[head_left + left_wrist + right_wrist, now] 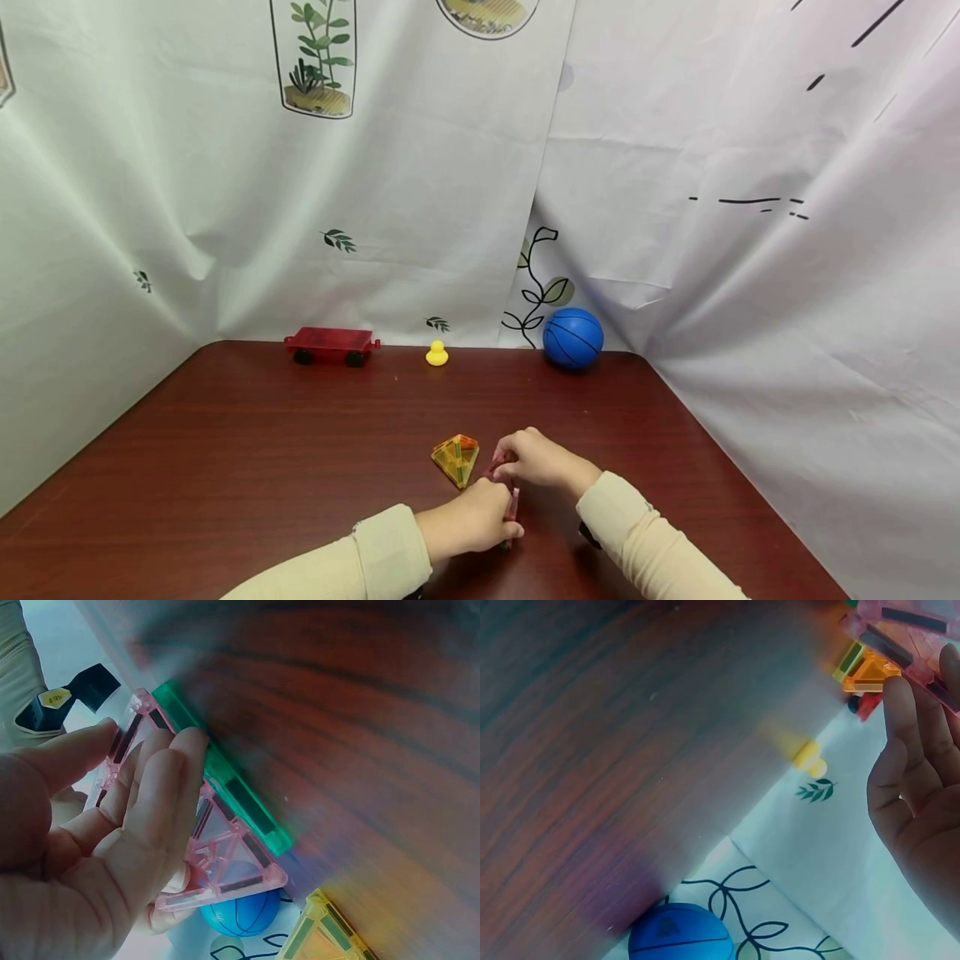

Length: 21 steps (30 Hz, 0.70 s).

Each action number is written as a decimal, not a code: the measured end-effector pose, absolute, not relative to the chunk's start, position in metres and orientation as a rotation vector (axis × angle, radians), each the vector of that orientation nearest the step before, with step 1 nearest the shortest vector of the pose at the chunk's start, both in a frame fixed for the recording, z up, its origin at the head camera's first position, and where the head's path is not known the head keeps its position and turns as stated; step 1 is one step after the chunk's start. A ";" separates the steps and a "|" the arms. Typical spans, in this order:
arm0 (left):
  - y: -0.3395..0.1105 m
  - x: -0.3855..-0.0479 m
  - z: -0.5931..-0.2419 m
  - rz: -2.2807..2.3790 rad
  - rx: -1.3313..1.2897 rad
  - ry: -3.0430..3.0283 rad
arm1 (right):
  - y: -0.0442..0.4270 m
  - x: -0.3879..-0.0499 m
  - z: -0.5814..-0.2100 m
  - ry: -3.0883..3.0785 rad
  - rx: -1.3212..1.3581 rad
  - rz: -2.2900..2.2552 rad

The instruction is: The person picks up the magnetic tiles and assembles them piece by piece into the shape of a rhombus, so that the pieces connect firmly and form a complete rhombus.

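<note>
My left hand (pixel 472 515) pinches pink translucent triangular magnetic tiles (pixel 232 859) between thumb and fingers. A green magnetic tile (pixel 238 789) lies along their lower edge, against the table. At the far end of the pink tiles, my right hand (pixel 546 460) grips a pink tile with curled fingers; in the right wrist view a pink corner (pixel 900 646) shows at its fingertips. Just left of the hands sits a yellow and orange magnetic-tile shape (pixel 456 460), apart from both. The hands cover much of the pink pieces in the head view.
Along the back edge of the brown table (pixel 225 433) stand a red wheeled toy car base (pixel 330 342), a small yellow duck (pixel 437 353) and a blue ball (pixel 573 338). A printed white cloth (pixel 420 192) hangs behind and at the sides.
</note>
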<state>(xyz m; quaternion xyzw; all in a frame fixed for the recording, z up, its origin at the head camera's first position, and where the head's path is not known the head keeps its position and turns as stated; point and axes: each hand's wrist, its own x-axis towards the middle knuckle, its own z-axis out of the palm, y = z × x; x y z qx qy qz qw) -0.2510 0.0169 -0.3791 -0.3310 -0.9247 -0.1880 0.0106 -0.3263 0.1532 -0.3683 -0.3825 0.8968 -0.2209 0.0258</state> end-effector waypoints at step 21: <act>0.010 -0.255 -0.382 -0.588 -0.997 -2.862 | 0.161 -0.320 -0.359 2.636 -1.151 -0.678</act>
